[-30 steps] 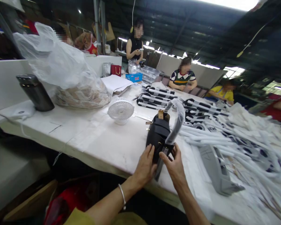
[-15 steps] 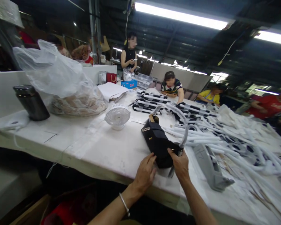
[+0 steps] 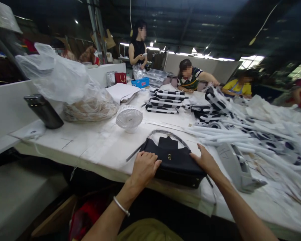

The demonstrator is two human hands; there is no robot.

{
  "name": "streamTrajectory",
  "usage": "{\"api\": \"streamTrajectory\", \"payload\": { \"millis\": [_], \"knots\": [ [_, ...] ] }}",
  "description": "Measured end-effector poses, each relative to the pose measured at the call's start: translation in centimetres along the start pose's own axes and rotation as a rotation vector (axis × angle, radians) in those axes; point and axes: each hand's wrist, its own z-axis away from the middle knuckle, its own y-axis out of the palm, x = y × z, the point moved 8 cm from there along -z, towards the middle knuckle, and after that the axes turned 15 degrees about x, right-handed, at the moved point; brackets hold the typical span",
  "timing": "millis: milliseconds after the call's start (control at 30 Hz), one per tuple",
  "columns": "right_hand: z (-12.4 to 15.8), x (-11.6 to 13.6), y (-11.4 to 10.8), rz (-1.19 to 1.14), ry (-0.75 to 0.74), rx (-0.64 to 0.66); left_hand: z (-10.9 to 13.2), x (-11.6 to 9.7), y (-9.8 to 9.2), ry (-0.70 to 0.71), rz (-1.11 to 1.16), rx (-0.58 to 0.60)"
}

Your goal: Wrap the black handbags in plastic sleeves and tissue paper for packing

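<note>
A black handbag (image 3: 174, 160) with a small gold clasp lies flat on the white table (image 3: 102, 147), close to its near edge. Its wrapped handle arcs flat behind it. My left hand (image 3: 144, 167) rests palm down on the bag's left end, fingers curled over its edge. My right hand (image 3: 205, 160) presses on the bag's right end with fingers stretched out. A silver bangle sits on my left wrist.
A small white fan (image 3: 129, 118) stands just beyond the bag. A dark flask (image 3: 43, 111) and a full plastic sack (image 3: 72, 90) are at the left. A grey tool (image 3: 237, 169) and heaps of white wrapped straps (image 3: 271, 134) fill the right. Other people work at the far side.
The bag stood on end between my hands a second ago; it now lies flat on the table with its handle down. Both hands have spread to its two ends.
</note>
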Motion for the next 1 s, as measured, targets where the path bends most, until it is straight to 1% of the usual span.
{"api": "streamTrajectory", "payload": {
  "millis": [67, 133, 200, 233, 267, 333, 367, 433, 500, 600, 700, 767, 833, 900, 933, 1000],
  "knots": [
    [0.6, 2.9, 0.6, 0.11, -0.134, 0.009, -1.0, 0.1, 0.7, -0.029, -0.049, 0.136],
    [1.9, 6.0, 1.8, 0.175, -0.277, 0.071, -1.8, 0.4, 0.8, -0.047, -0.076, 0.233],
    [3.6, 8.6, 3.9, 0.263, -0.422, 0.155, -2.4, 1.0, 0.6, -0.072, -0.073, 0.306],
    [4.5, 9.3, 5.4, 0.32, -0.469, 0.213, -2.7, 1.4, 0.5, -0.08, -0.062, 0.34],
    [5.2, 9.5, 7.1, 0.383, -0.496, 0.279, -3.1, 1.8, 0.4, -0.08, -0.048, 0.371],
    [6.1, 8.9, 10.4, 0.497, -0.504, 0.407, -4.3, 2.5, 0.2, -0.06, -0.023, 0.416],
    [6.4, 8.4, 11.7, 0.534, -0.498, 0.449, -5.2, 2.9, 0.0, -0.049, -0.017, 0.423],
    [6.5, 7.6, 12.9, 0.567, -0.494, 0.471, -7.4, 3.8, -0.3, -0.056, -0.023, 0.403],
    [6.4, 7.4, 13.1, 0.57, -0.494, 0.459, -9.9, 4.8, -0.2, -0.094, -0.045, 0.382],
    [6.1, 7.5, 12.5, 0.569, -0.493, 0.443, -13.4, 5.7, 1.5, -0.131, -0.064, 0.441],
    [6.1, 7.7, 12.1, 0.545, -0.476, 0.425, -15.7, 6.1, 3.5, -0.155, -0.053, 0.511],
    [6.2, 7.8, 12.0, 0.518, -0.474, 0.417, -16.6, 6.4, 4.1, -0.164, -0.009, 0.508],
    [6.2, 7.9, 12.0, 0.498, -0.478, 0.41, -16.8, 7.2, 3.9, -0.171, 0.073, 0.458],
    [6.2, 7.9, 11.9, 0.491, -0.478, 0.4, -16.3, 8.7, 3.0, -0.191, 0.187, 0.364],
    [6.2, 7.9, 11.9, 0.49, -0.479, 0.397, -15.5, 9.7, 2.6, -0.212, 0.254, 0.304],
    [6.2, 7.8, 11.9, 0.486, -0.483, 0.391, -13.1, 12.1, 1.8, -0.278, 0.389, 0.167]
  ]
}}
